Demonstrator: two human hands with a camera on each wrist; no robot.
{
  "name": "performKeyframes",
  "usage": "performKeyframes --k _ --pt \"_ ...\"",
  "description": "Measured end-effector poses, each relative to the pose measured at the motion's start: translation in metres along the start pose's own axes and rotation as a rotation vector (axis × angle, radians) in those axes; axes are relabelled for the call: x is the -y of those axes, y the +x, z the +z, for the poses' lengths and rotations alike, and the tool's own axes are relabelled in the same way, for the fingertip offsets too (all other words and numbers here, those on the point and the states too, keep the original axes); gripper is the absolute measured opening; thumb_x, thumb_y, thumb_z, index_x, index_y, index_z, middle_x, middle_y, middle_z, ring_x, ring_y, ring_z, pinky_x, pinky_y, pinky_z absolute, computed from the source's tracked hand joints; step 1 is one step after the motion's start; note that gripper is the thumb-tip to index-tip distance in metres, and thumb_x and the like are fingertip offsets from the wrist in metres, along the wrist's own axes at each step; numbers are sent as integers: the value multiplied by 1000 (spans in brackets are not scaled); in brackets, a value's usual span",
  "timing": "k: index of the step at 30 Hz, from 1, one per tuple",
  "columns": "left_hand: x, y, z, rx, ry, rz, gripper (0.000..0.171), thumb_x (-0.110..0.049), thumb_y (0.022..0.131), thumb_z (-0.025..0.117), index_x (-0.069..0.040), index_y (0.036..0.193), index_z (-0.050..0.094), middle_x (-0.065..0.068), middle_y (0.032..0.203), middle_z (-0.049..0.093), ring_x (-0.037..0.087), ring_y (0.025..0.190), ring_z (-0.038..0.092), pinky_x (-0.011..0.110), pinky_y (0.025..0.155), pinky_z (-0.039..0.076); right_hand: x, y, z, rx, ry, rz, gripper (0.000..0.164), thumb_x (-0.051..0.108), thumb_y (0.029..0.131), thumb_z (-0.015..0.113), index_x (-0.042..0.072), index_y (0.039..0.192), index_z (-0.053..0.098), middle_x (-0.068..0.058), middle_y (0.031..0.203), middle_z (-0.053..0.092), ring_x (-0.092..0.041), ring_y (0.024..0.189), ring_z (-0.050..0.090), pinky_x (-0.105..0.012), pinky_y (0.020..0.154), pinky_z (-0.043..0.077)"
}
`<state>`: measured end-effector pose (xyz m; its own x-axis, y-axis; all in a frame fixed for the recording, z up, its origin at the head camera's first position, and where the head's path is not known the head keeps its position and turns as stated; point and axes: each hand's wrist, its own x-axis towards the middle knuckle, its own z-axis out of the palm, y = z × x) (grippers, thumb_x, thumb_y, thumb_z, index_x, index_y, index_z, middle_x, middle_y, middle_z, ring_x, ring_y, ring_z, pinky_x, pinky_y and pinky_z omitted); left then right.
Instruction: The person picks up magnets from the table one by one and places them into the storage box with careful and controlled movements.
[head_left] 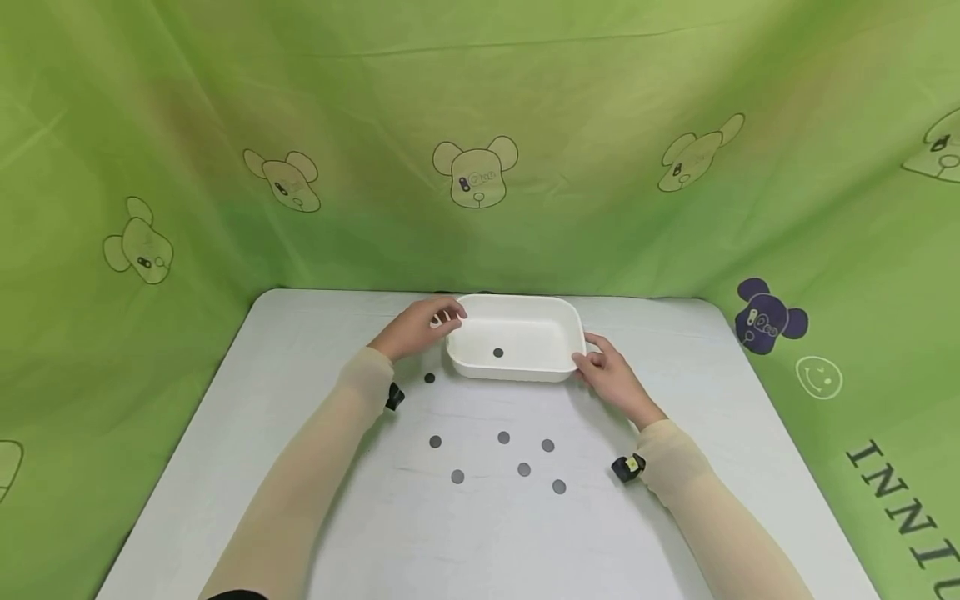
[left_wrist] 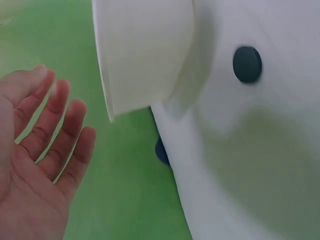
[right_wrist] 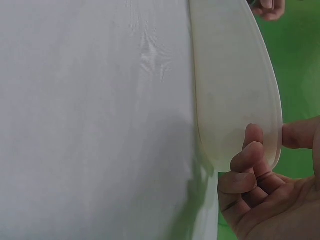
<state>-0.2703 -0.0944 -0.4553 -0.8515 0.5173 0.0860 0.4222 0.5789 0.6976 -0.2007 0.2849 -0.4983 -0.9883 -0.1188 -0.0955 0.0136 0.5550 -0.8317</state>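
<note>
A white rectangular plastic tub with rounded corners lies near the table's far edge. Inside it is one small dark disc. My right hand pinches the tub's right end, thumb on the rim and fingers curled against the outer wall, as the right wrist view shows. My left hand is beside the left end, its fingers loosely bent. In the left wrist view that hand is apart from the tub with nothing in it. Another dark disc lies on the table below the left hand.
Several flat grey discs, among them one at the left and one at the right, are scattered on the white table between my forearms. Green curtain with bear-head prints hangs behind the table and at both sides.
</note>
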Motion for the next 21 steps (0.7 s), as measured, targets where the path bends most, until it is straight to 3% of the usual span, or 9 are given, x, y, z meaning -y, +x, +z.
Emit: performKeyframes --k 6,21 --pt "14 -18 -8 -39 7 -20 22 -21 111 64 -12 130 70 3 121 69 21 111 64 41 103 51 0 -1 0 0 4 3 66 30 115 55 -2 166 28 -20 88 66 -29 85 64 -29 72 47" --pt "34 -54 -8 -7 139 -116 35 -26 109 67 -13 142 67 5 122 68 25 114 64 47 100 52 1 -1 2 1 13 6 67 30 115 55 -2 166 27 -20 88 65 -28 85 63 -28 71 48"
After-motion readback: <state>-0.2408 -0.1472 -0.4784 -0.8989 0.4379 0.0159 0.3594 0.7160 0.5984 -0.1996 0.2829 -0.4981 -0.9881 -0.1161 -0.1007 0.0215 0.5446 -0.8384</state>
